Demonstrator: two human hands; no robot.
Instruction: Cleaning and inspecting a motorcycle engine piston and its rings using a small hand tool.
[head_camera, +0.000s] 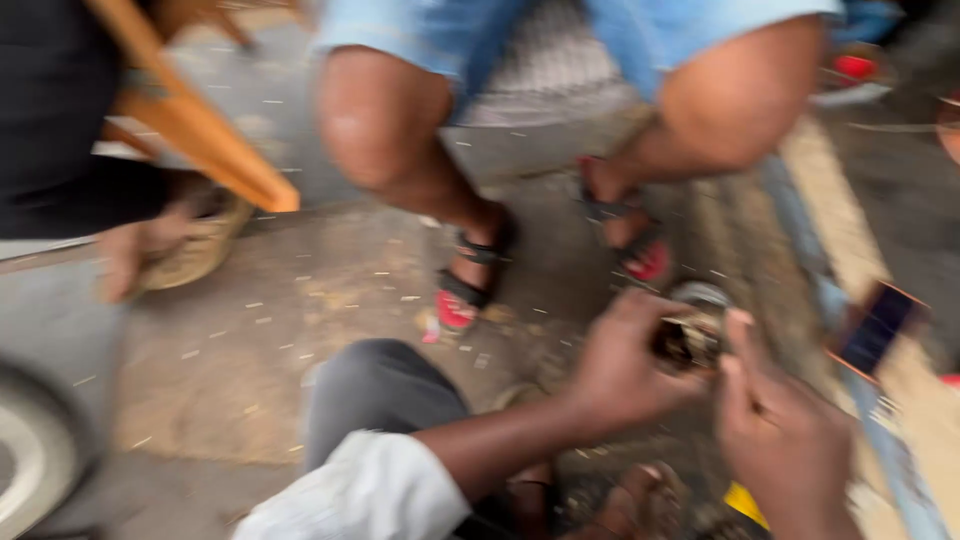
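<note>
With the left hand (625, 365) curled around the small round metal part (690, 338) and the right hand (780, 430) pinching its edge, 2 firm grips look wise.

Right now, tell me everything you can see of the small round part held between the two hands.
The small round part is blurred by motion. It looks like a short cylinder, metallic, with a pale grey rim at the top and a dark, brownish body that seems dirty or oily. It is held above the dusty ground, tilted slightly. The left hand closes its grip on its left side; the right hand meets it from the right, fingers on its edge. Finer detail cannot be made out.
</note>
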